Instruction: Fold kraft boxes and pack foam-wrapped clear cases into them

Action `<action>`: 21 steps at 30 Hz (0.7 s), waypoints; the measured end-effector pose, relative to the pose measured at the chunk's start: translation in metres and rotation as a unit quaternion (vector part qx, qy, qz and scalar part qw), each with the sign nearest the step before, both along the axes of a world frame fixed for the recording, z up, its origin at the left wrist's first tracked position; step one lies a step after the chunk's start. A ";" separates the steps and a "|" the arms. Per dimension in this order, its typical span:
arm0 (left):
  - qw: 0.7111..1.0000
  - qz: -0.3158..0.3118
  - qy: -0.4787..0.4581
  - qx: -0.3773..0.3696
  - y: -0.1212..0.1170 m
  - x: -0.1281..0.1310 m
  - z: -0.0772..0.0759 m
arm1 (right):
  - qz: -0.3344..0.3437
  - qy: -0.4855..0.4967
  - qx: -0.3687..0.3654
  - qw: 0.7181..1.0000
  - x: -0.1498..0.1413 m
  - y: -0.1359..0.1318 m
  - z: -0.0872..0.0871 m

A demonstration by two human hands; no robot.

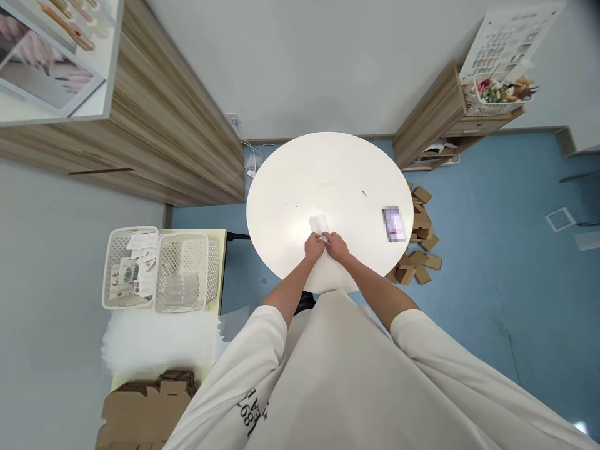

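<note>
A small whitish, thin piece (320,223), paper or a plastic sleeve, is at the near side of the round white table (328,165). My left hand (314,246) grips its lower left edge with the fingers curled in. Close beside it, my right hand (336,246) pinches the lower right edge, and the two hands nearly touch. The piece's far end points away from me and its near end is hidden by my fingers. To the right on the table lies a purple and white rectangular item (394,224), blurred out.
Small cardboard boxes (420,225) are heaped on the floor at right. Two white baskets (180,237) stand on a side table at left, beside a stack of whitish sheets (159,340) and flat brown cardboard (145,412). Wooden cabinets (182,106) flank the table.
</note>
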State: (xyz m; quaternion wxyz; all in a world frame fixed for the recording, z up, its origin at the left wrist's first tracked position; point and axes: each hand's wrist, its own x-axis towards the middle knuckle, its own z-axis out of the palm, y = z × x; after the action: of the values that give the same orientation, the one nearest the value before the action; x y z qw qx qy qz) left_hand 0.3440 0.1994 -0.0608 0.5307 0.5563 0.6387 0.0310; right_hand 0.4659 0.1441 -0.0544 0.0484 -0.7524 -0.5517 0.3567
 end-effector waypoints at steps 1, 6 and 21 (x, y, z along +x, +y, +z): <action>1.000 -0.010 -0.009 0.007 -0.001 -0.001 0.001 | 0.002 0.010 0.008 1.000 0.002 -0.002 0.001; 0.997 -0.066 -0.047 0.016 -0.001 -0.009 0.006 | 0.010 0.063 0.029 0.998 0.013 -0.007 0.011; 0.907 -0.337 0.040 0.248 -0.010 -0.030 0.012 | 0.103 -0.065 0.028 0.992 0.005 -0.017 0.016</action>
State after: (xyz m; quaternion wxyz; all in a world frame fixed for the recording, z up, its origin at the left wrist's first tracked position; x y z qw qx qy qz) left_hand 0.3140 0.1898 -0.0492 0.3287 0.8528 0.4056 -0.0143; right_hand 0.4706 0.1274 -0.0383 -0.0033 -0.7114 -0.6381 0.2946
